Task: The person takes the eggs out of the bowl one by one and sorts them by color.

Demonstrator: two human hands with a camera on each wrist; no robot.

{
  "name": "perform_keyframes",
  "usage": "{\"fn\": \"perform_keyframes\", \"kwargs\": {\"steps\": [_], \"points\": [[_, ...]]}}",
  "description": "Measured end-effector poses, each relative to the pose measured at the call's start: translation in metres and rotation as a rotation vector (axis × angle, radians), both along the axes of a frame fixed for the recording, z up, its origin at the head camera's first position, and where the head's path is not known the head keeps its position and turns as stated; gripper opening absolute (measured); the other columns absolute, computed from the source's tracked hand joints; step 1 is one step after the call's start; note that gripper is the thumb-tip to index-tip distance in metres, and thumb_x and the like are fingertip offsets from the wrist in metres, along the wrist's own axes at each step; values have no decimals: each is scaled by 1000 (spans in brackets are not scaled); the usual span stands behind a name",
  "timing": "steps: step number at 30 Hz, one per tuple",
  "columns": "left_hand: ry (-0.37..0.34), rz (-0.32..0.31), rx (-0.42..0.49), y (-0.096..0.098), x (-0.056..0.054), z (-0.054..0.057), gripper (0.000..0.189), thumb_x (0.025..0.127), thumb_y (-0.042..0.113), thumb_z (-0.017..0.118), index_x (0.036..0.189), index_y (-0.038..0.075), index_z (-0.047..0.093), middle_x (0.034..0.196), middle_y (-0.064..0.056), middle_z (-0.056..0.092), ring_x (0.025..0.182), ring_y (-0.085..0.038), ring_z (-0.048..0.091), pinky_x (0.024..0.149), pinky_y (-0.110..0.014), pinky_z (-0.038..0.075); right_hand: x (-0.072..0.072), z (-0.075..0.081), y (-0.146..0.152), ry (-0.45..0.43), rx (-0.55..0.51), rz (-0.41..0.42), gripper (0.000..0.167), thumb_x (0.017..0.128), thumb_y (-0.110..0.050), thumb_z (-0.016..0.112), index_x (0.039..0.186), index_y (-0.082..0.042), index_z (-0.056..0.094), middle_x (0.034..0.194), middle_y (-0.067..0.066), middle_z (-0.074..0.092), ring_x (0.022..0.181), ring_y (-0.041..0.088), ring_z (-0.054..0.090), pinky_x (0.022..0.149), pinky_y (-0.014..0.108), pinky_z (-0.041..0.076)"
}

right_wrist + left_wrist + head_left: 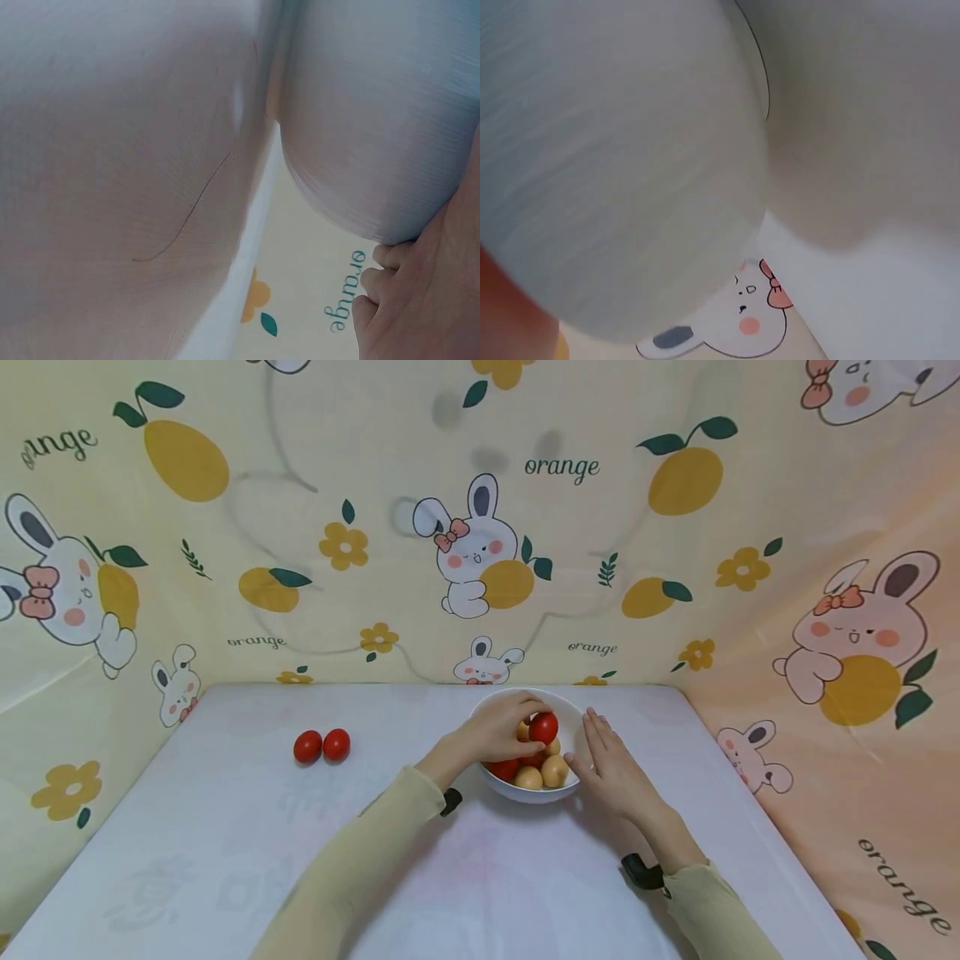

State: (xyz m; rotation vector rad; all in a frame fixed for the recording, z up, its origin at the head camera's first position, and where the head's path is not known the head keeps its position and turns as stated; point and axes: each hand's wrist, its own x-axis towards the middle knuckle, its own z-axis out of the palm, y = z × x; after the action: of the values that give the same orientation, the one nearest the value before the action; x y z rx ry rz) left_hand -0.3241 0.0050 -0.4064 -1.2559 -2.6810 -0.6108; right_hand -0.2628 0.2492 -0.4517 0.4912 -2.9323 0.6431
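Note:
A white bowl (517, 795) stands at the back of the table, right of centre, with red eggs and several tan eggs (554, 771) inside. My left hand (504, 727) reaches over the bowl's left side and pinches a glossy red egg (543, 727) between thumb and fingers, above the other eggs. My right hand (617, 774) rests against the bowl's right side, fingers straight and thumb at the rim. In the right wrist view, the fingertips of that hand (420, 300) lie along the bowl's outer wall (375, 127). The bowl's outer wall (630, 172) fills much of the left wrist view.
Two more red eggs (322, 747) lie side by side on the white-covered table (187, 827), at its back left. A cream cloth printed with rabbits and oranges (375, 485) hangs behind and at both sides of the table.

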Motion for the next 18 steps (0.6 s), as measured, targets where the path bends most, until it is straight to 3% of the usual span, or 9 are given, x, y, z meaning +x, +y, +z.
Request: {"fn": "perform_keyframes", "kwargs": {"steps": [7, 12, 18], "points": [[-77, 35, 148, -20, 7, -2, 52, 94, 28, 77, 141, 12, 59, 137, -3, 58, 113, -17, 60, 100, -32, 54, 1, 1, -2, -1, 5, -14, 86, 107, -50, 49, 164, 3, 14, 173, 20, 10, 158, 43, 9, 125, 61, 15], [-76, 54, 212, -35, 10, -2, 54, 92, 25, 80, 140, 11, 60, 137, -3, 58, 111, -16, 61, 97, -31, 54, 3, 2, -1, 3, -7, -2, 87, 107, -52, 47, 163, 5, 13, 172, 22, 10, 158, 43, 9, 125, 61, 15], [-98, 100, 285, -55, 15, -2, 53, 91, 22, 81, 138, 10, 60, 134, -4, 58, 112, -19, 59, 97, -39, 56, 2, 2, -1, 0, -1, 3, 87, 107, -54, 45, 163, 5, 12, 173, 20, 8, 159, 41, 7, 126, 59, 13]]}}
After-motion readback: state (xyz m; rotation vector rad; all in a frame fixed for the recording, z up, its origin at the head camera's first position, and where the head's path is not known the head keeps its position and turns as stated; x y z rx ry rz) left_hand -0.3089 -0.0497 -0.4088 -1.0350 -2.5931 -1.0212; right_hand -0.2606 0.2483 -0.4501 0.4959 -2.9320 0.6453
